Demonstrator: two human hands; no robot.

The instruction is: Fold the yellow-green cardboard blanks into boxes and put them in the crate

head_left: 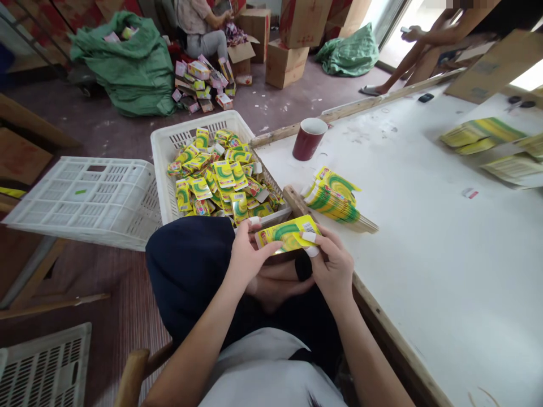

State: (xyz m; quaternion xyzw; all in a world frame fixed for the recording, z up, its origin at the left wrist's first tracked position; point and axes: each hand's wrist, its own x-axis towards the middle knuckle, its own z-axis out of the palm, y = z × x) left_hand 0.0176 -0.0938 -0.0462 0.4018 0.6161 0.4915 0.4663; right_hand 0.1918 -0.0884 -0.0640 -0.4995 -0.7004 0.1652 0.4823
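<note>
Above my lap, a yellow and green printed carton (285, 233) is held between both hands. My left hand (250, 249) grips its left end, thumb across the front. At the right end, my right hand (331, 257) pinches the carton near its barcode, with white wraps on the fingertips. Just beyond, a white plastic crate (159, 175) holds a heap of small yellow-green boxes (224, 173). On the white table to the right lies a fanned stack of flat yellow-green cartons (333, 195). The inside of the held carton is hidden.
A maroon mug (309, 139) stands near the table's wooden edge (392, 339). An upturned white crate (85, 198) is at left. Behind are a green sack (127, 68), piled boxes (203, 82), cardboard cartons (286, 65) and two seated people. More flat cartons (483, 135) lie at far right.
</note>
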